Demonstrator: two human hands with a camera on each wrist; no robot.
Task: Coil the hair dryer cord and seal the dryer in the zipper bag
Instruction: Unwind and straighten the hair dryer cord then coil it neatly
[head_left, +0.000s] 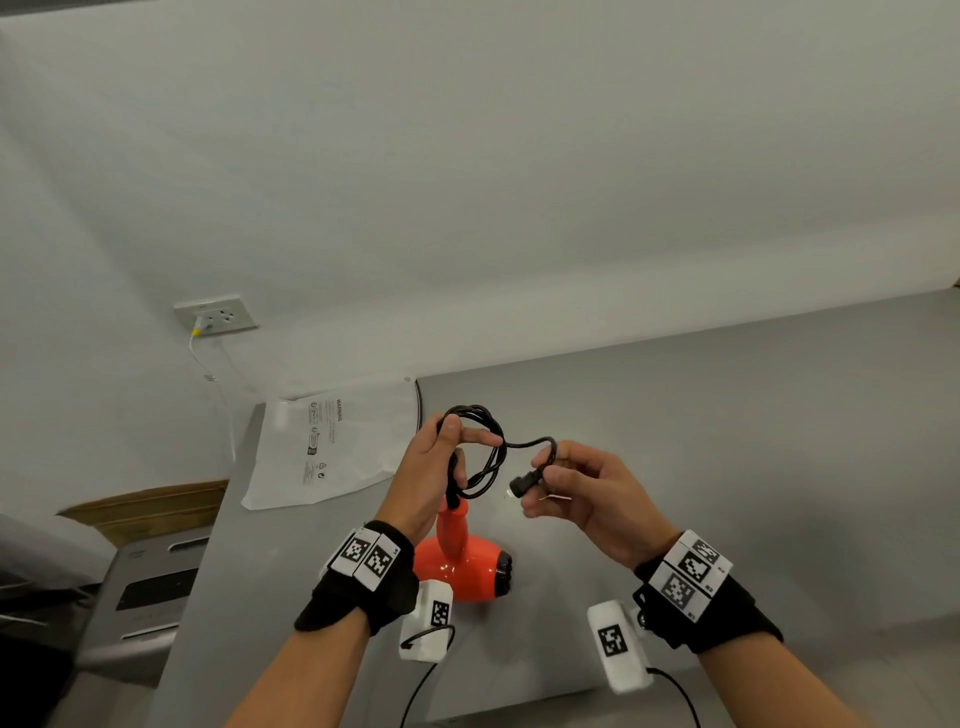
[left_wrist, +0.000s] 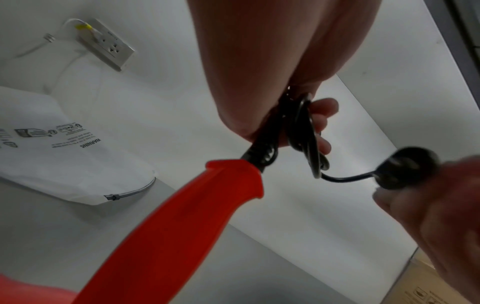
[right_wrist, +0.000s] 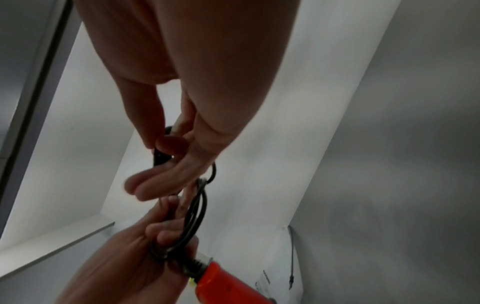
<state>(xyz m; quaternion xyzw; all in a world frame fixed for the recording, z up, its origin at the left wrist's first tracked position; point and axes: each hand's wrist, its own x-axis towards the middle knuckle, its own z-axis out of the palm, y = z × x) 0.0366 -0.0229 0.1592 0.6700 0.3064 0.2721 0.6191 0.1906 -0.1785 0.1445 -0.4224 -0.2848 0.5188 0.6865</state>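
The flat white plastic zipper bag (head_left: 332, 441) lies on the smooth grey table (head_left: 727, 441), left of the left hand (head_left: 431, 467). This hand grips the coiled black cord (head_left: 485, 452) above the glossy orange hair dryer (head_left: 457, 561), which partly hides behind the wrist. The right hand (head_left: 587, 493) pinches the round black plug (head_left: 522, 486).
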